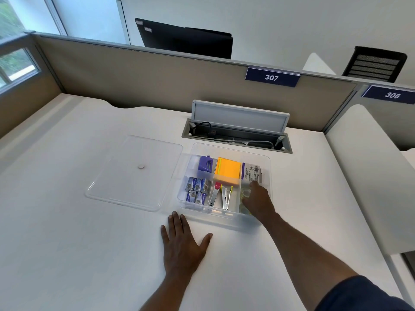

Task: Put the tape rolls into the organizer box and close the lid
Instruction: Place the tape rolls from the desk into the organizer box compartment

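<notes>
Tape rolls, clear ones, sit in the front right compartment of the organizer box (226,151), and the right hand (258,199) is down in there with them. One tape roll (246,193) shows just left of the fingers; whether the hand grips it or has let go, I cannot tell, the knuckles hide the fingertips. The left hand (183,243) lies flat and spread on the desk (67,243), just in front of the box, holding nothing. Over to the left lies the clear lid (134,173), flat on the desk, touching or nearly touching the box wall.

Risk from here, as I judge it: a roll standing proud of the divider would stop the lid seating. The neighbouring compartments with the stapler (226,195) and staple boxes (197,190) are packed tight, so a roll nudged sideways could ride up onto them. And that lid is see-through and slick; lifted by one corner it could flex and slip.
</notes>
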Tool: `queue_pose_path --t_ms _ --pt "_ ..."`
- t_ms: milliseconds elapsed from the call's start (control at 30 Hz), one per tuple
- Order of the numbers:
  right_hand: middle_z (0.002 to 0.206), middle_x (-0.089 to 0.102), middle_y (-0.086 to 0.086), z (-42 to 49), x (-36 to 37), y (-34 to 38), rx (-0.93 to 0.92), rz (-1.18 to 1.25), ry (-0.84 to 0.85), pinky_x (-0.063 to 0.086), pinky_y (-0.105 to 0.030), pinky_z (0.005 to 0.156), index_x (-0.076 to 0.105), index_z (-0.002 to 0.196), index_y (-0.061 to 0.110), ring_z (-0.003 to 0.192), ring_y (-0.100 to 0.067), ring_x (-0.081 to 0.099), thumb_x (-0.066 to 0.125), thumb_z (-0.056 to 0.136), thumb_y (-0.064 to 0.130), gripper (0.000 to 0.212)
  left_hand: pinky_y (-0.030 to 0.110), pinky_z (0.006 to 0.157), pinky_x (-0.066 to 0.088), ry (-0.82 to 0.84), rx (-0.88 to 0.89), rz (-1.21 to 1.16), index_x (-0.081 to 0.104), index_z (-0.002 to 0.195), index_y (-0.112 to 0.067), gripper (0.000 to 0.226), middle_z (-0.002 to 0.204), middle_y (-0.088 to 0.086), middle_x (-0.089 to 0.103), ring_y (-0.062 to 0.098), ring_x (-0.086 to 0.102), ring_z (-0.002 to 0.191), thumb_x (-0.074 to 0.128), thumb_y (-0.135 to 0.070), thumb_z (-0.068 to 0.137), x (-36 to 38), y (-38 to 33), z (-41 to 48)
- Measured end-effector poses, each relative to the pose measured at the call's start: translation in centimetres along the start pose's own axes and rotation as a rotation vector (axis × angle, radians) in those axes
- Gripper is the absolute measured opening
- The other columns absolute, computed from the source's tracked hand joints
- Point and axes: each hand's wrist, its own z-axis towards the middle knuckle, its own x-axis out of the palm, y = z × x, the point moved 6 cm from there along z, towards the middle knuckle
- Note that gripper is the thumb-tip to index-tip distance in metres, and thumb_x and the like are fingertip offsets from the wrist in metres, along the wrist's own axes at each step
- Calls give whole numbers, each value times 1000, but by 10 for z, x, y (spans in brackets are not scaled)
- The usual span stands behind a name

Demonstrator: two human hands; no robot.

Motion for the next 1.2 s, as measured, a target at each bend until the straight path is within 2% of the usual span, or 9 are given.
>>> queue_pose_path --t_ms 167,333,733,867,933,1033,1200 --pt "110 66 -24 -1 -2 1 0 -6 -3 54 -40 82 48 117 0 99 -39 65 63 81 11 40 50 114 10 -5 4 1 35 141 1 103 151 21 30 32 24 142 32 -80 77 -1 0 -1" --pt "112 66 -24 -2 -3 1 -4 8 -3 54 -39 82 48 115 0 99 -38 65 68 79 12 43 53 114 16 -4 4 2 34 141 1 103 152 21 29 32 23 142 32 -80 77 -1 0 -1" --pt "116 63 -21 -5 -6 2 40 17 35 53 -40 86 49 115 0 105 -36 62 68 80 24 46 54 114 18 -3 2 5 35 141 2 103 151 22 30 33 24 141 33 -79 77 -1 0 -1" --pt "113 64 -23 -4 -16 5 45 -68 24 53 -39 83 55 107 -1 102 -37 63 54 87 20 29 53 115 15 -3 -1 -1 33 142 1 103 152 21 27 32 21 142 31 -80 77 0 0 -1" --pt "111 66 -22 -4 -22 5 59 -138 45 54 -37 81 59 105 0 99 -37 65 54 84 17 28 53 115 16 -2 -1 2 32 143 1 104 153 21 26 32 20 143 29 -80 78 0 1 -1" --pt "110 66 -19 -7 -24 5 66 -253 164 54 -35 79 61 106 1 99 -36 65 57 80 13 30 54 115 17 -4 2 -14 32 142 1 104 153 21 27 32 20 143 30 -80 78 -1 1 -1" --pt "111 66 -13 -16 -18 13 -36 -423 276 53 -35 81 62 107 6 100 -32 65 61 78 18 32 53 116 15 0 -2 -8 28 144 0 105 154 19 24 31 18 144 26 -81 77 -2 1 -2"
